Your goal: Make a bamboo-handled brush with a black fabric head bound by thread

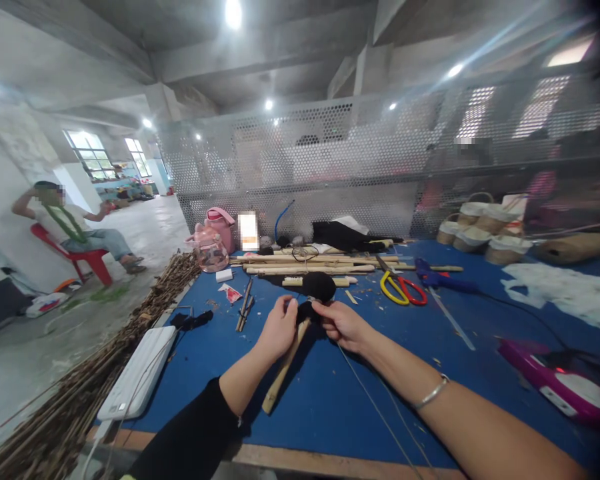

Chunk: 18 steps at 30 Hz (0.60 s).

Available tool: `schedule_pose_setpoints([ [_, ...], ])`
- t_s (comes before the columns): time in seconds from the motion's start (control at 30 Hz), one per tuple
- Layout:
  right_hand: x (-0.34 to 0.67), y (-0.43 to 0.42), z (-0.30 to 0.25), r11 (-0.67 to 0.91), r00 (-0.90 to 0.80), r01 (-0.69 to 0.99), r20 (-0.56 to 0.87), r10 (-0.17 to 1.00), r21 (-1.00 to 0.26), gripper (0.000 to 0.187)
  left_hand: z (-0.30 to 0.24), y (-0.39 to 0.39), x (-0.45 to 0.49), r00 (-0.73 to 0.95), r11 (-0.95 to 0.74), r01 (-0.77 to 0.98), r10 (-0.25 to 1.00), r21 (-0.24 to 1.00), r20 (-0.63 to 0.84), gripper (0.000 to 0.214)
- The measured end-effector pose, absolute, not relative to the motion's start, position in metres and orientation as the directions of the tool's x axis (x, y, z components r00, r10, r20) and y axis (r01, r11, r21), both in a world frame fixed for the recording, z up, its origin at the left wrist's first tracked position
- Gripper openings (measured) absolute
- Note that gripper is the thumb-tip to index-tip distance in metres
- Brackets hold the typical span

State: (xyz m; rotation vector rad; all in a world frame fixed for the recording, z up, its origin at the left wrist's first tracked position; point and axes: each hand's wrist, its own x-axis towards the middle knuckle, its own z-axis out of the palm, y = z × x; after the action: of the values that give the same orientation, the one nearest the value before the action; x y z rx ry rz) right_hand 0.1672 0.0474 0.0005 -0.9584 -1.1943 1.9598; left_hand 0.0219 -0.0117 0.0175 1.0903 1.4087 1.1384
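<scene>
Both left hand and right hand angled inward, pinching black material on stick

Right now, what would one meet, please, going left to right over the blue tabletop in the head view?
Long white device, small white block, dark twigs, left hand, right hand, scissors, blue glue gun, purple-and-white device.

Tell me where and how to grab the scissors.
Grip the scissors by their yellow and red loops, probably best from the near side: the loops lie toward the wearer, while the blades point away, toward the bamboo sticks.
</scene>
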Motion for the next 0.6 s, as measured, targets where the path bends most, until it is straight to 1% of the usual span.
schedule_pose_setpoints([
  [0.03,0.165,0.046,0.002,-0.362,-0.511,-0.156,-0.238,0.826,-0.919,0.051,0.019,-0.015,0.024,-0.166,0.045,0.139,0.986,0.989,-0.022,0.042],
  [0.07,0.162,0.045,0.004,-0.342,-0.498,-0.164,-0.221,0.838,-0.925,0.05,0.02,-0.019,0.026,-0.184,-0.045,0.23,0.979,0.972,0.089,0.047],
  [0.1,0.16,0.043,0.006,-0.321,-0.488,-0.172,-0.202,0.849,-0.931,0.049,0.02,-0.023,0.028,-0.175,-0.12,0.33,0.967,0.936,0.186,0.052],
  [0.13,0.158,0.041,0.007,-0.302,-0.48,-0.177,-0.186,0.857,-0.937,0.048,0.02,-0.027,0.031,-0.144,-0.17,0.419,0.957,0.892,0.251,0.056],
  [0.23,0.154,0.038,0.007,-0.262,-0.451,-0.177,-0.158,0.878,-0.949,0.047,0.015,-0.035,0.038,-0.05,-0.205,0.58,0.957,0.788,0.285,0.063],
  [0.3,0.154,0.038,0.006,-0.254,-0.434,-0.161,-0.163,0.886,-0.954,0.047,0.011,-0.035,0.041,-0.038,-0.185,0.632,0.962,0.753,0.269,0.061],
  [0.37,0.157,0.038,0.005,-0.241,-0.433,-0.13,-0.164,0.887,-0.962,0.048,0.009,-0.032,0.04,-0.039,-0.17,0.645,0.966,0.745,0.255,0.055],
  [0.47,0.164,0.04,0.008,-0.18,-0.46,-0.08,-0.124,0.879,-0.98,0.046,0.009,-0.026,0.032,-0.042,-0.202,0.607,0.957,0.768,0.286,0.049],
  [0.6,0.174,0.042,0.018,-0.127,-0.437,-0.086,-0.077,0.896,-0.988,0.037,0.009,-0.022,0.02,-0.073,-0.21,0.612,0.945,0.762,0.319,0.047],
])
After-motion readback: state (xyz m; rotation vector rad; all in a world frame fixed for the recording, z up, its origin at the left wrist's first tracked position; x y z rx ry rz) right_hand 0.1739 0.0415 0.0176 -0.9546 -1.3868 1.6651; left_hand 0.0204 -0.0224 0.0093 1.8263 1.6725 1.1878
